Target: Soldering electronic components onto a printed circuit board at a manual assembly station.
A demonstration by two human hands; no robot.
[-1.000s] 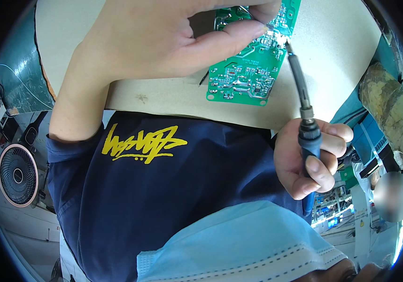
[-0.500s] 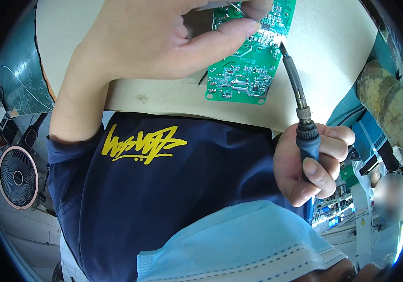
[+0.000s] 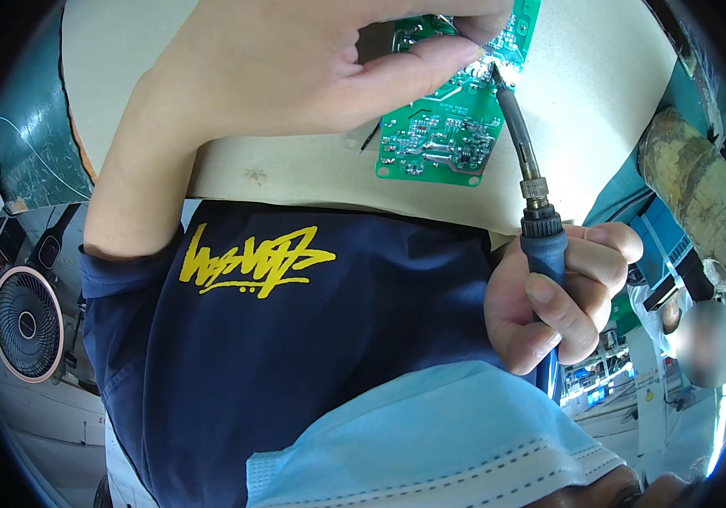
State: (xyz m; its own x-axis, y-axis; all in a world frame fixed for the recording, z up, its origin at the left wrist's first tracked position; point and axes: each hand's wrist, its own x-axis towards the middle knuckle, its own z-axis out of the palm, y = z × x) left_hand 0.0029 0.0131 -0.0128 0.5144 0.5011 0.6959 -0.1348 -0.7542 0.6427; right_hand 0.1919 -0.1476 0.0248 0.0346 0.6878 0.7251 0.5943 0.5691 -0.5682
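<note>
A green circuit board (image 3: 439, 127) covered in small parts and solder joints lies on the pale work surface. My left hand (image 3: 295, 80) arches over its upper part, thumb and finger pinched on a thin silvery solder wire (image 3: 445, 20), mostly hidden by the fingers. In my right hand (image 3: 564, 296) is a soldering iron (image 3: 519, 135) with a blue grip, fingers wrapped round the handle. Its tip touches or nearly touches the board's upper right part, close beside my left thumb; glare there hides the exact contact.
A pale sheet (image 3: 253, 165) covers the table, with a green mat (image 3: 37, 135) to its left. A fan (image 3: 28, 324) stands at the lower left. To the right are a brown, stained roll-like object (image 3: 689, 190) and a blue box (image 3: 663, 245). Another person is at the far right.
The soldering iron's tip has moved slightly left and up on the board, nearer my left thumb. My left hand has shifted a little to the right in the picture.
</note>
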